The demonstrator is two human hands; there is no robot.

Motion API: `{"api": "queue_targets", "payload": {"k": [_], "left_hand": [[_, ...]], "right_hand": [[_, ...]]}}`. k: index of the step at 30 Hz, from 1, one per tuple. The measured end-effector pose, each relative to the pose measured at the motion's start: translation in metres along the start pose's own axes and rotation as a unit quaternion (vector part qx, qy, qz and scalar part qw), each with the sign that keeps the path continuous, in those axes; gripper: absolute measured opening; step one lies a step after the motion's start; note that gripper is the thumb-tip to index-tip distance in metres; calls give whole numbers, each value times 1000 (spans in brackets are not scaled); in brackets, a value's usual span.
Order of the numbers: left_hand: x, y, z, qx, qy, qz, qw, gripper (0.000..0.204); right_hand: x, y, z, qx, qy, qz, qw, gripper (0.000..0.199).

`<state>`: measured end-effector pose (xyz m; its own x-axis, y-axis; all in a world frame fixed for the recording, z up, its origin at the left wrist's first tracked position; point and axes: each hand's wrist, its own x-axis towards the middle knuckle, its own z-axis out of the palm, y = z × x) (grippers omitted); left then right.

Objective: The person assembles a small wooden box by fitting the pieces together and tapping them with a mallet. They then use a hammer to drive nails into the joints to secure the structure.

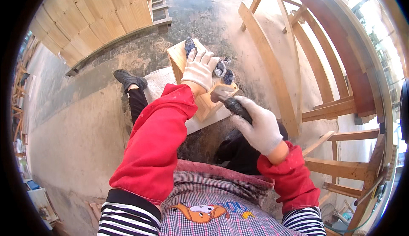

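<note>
A small pale wooden box-like piece (pixel 181 57) lies on a white board (pixel 159 80) on the floor in front of me. My left hand (pixel 199 69), in a white glove with dark blue fingertips, presses flat on top of the wooden piece. My right hand (pixel 260 127), also gloved, grips the dark handle of a hammer (pixel 228 99). The hammer's metal head rests at the near edge of the wooden piece, just below my left wrist. Both arms wear red sleeves.
A stack of pale wooden panels (pixel 98 14) stands at the upper left. Curved wooden frames and rails (pixel 294 65) lean along the right side. My black shoe (pixel 128 79) sits left of the board on the concrete floor (pixel 76 121).
</note>
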<state>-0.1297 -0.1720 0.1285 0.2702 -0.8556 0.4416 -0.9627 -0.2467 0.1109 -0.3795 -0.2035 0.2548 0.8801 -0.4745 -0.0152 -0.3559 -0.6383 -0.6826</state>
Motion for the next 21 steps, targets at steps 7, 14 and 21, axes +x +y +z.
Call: {"api": "queue_targets", "payload": {"k": [7,14,21], "left_hand": [[6,7,-1,13,-2,14,1000,73],[3,4,-8,-1,-35,2,999,60],[7,3,-3,-23,5,17,1000,64]], "right_hand": [[-4,27,30,42,11,16,999,39],[-7,-9,-2,94,140,-64,984,45],[7,26,22,-35,-5,13,999,39]]}}
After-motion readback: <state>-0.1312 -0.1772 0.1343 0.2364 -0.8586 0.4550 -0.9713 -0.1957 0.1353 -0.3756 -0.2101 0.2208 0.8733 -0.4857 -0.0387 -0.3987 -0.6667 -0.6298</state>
